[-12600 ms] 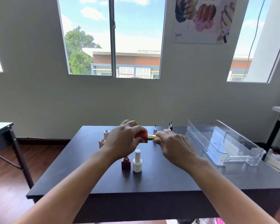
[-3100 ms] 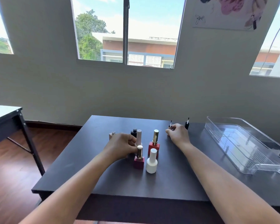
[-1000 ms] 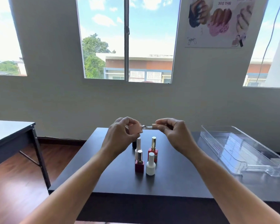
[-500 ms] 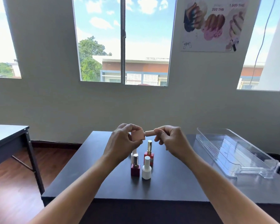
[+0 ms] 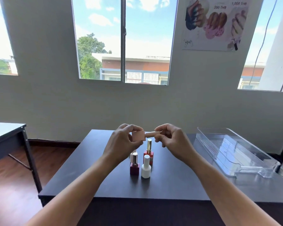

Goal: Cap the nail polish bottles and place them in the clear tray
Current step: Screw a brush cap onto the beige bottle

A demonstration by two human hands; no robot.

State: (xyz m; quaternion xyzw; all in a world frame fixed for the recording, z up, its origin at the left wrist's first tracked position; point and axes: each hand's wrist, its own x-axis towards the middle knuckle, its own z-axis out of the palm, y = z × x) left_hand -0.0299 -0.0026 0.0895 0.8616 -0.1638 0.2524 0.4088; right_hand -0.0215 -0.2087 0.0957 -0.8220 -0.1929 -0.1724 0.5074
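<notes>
Above the dark table [image 5: 170, 185] I hold a pale pink nail polish bottle [image 5: 138, 136] on its side. My left hand [image 5: 122, 143] grips the square body. The fingers of my right hand [image 5: 171, 139] pinch its pale pink cap [image 5: 151, 134], which sits on the neck. Below stand capped bottles: a dark red one with a rose-gold cap [image 5: 134, 165], a white one [image 5: 145, 168], a red one with a gold cap [image 5: 148, 152], and a pale one [image 5: 132, 153] mostly hidden behind my left wrist. The clear tray [image 5: 235, 150] lies at the right with nothing in it.
A second dark table [image 5: 5, 136] stands at the left over the wooden floor. Behind the table is a wall with windows and a nail art poster [image 5: 214, 23].
The cap, half a second ago just meeting the bottle's neck, now sits on it. Both hands stay raised above the standing bottles, and my head has tilted slightly.
</notes>
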